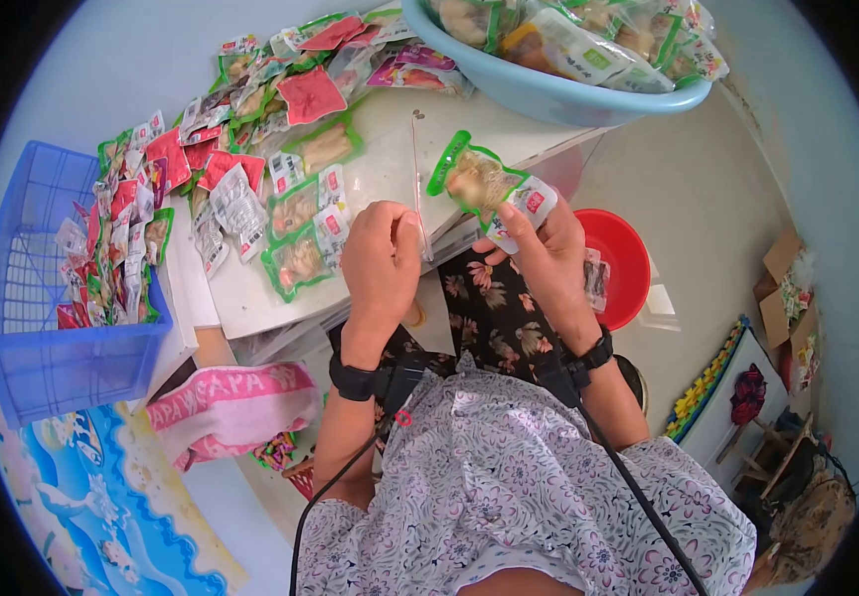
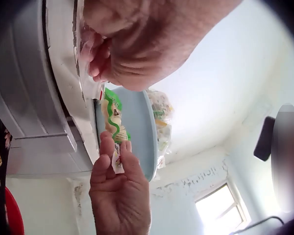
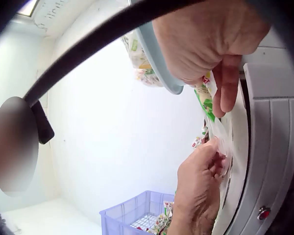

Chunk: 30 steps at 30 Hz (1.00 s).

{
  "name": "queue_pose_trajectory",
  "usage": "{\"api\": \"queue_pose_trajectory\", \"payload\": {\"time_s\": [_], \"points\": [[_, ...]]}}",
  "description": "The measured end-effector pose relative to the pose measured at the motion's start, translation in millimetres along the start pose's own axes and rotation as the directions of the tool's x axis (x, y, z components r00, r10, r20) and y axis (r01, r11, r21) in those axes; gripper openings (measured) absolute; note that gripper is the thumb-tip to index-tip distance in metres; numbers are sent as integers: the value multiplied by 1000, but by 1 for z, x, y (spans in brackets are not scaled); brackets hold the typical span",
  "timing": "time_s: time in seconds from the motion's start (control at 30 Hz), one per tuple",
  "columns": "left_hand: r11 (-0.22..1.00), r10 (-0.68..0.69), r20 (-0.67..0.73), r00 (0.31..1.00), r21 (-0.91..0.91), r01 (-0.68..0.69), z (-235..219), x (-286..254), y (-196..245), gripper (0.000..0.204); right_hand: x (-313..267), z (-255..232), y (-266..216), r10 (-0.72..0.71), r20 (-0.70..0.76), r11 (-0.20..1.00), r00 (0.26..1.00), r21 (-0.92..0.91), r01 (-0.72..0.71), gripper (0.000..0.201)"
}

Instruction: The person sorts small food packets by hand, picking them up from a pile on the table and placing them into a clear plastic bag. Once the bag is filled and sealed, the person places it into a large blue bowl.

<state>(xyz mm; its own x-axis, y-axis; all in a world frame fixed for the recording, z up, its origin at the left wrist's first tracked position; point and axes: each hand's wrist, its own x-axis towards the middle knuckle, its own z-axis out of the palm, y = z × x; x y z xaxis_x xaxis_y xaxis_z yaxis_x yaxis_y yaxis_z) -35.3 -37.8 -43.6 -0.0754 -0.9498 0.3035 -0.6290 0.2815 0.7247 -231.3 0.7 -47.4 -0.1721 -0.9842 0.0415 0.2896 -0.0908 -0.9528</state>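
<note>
My right hand (image 1: pixel 551 260) pinches a green-edged clear food packet (image 1: pixel 484 186) by its white printed end, holding it up over the table's front edge. Pale food pieces show through the packet's window. My left hand (image 1: pixel 382 260), fingers curled, grips the edge of a large clear plastic bag (image 1: pixel 382 164) lying on the table. In the right wrist view the left fingers pinch the thin clear plastic (image 3: pixel 219 137), and the packet (image 3: pixel 204 102) hangs close above it. Several green-edged packets (image 1: pixel 298 260) lie in a row at the bag, left of my left hand.
A heap of red, green and silver packets (image 1: pixel 312 96) covers the table's back left. A blue basket (image 1: pixel 72 363) holds more at the left. The light-blue basin (image 1: pixel 568 94), full of packets, stands at the back right. Below sits a red bucket (image 1: pixel 628 268); a pink towel (image 1: pixel 240 402) hangs left.
</note>
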Motion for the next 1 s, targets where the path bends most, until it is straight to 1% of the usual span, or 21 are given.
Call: {"api": "queue_pose_trajectory", "payload": {"time_s": [0.1,0.2,0.3,0.4,0.5,0.6,0.7,0.8,0.9,1.0], "points": [[995,-32,29,999,-96,35,-4,0,-3,11,-2,5,2,18,32,1000,999,7,-18,33],[956,-90,96,991,-272,113,-11,0,0,14,-4,8,6,-26,78,993,997,-112,35,31],[910,-102,55,993,-398,116,-17,1,1,15,-5,8,7,-67,121,961,990,-258,96,30],[851,-131,25,991,-509,125,-23,2,3,15,-4,6,8,-28,105,966,994,-252,54,30],[824,-128,35,991,-552,126,-23,0,1,14,-2,5,5,-5,109,971,994,-237,31,30],[819,-134,85,987,-552,159,-28,-3,0,13,-1,4,3,22,51,997,998,-70,-18,31],[838,-109,60,992,-532,124,-28,-4,1,12,1,8,-9,-2,0,999,1000,38,2,34],[861,-76,40,996,-501,86,-27,-5,8,10,-1,7,-26,71,61,997,996,-33,-69,34],[921,14,4,1000,-389,-11,-24,-4,7,7,-2,12,-28,38,122,990,992,-140,-21,32],[969,129,-54,990,-203,-137,-26,-3,16,7,5,12,-23,1,190,949,982,-309,59,31]]}}
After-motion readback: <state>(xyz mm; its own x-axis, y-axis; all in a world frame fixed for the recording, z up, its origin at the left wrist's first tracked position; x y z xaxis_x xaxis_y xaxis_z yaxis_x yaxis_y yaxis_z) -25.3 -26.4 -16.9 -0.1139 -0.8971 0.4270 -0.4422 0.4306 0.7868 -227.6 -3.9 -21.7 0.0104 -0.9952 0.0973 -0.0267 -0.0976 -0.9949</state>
